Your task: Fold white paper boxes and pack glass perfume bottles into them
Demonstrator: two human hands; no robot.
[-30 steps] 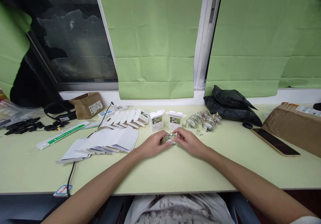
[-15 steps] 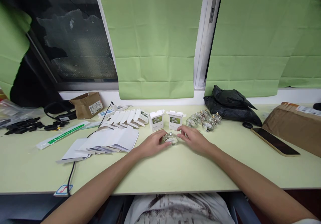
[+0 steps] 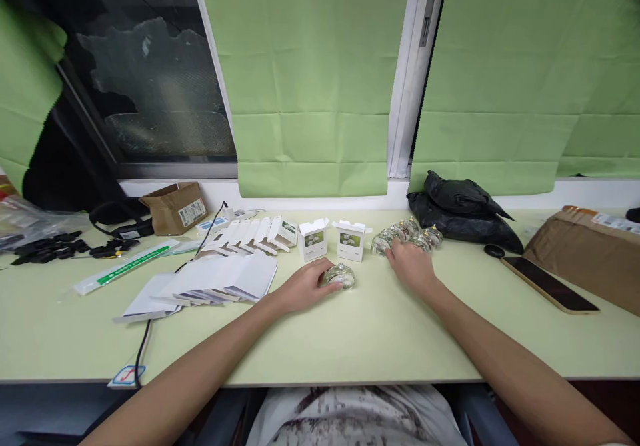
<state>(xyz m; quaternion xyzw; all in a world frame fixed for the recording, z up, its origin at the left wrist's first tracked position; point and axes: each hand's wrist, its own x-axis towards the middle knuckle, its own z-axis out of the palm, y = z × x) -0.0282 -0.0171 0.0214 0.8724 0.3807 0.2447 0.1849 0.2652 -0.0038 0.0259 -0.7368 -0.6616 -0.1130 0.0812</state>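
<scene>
My left hand [image 3: 307,286] curls around the left side of a small clear round bottle [image 3: 342,277] with a shiny top, which rests on the table. Thumb and fingers touch it. My right hand [image 3: 411,265] reaches over the front of a group of similar clear bottles [image 3: 383,243] with gold-coloured tops. Its fingertips are mostly hidden among them, so I cannot tell if it grips one. Two white boxes with a green picture, a left one [image 3: 313,242] and a right one [image 3: 351,242], stand upright with their top flaps up, just behind the held bottle.
Leaning white boxes [image 3: 260,233] and flattened white cartons [image 3: 220,279] lie at left, beside a black cable [image 3: 143,353]. A brown carton [image 3: 173,209] stands behind. To the right are a black plastic bag [image 3: 465,213], a phone [image 3: 547,284] and a brown parcel [image 3: 590,253].
My right hand has left the near bottle and moved right, to the front of the bottle group. My left hand stays on the same bottle.
</scene>
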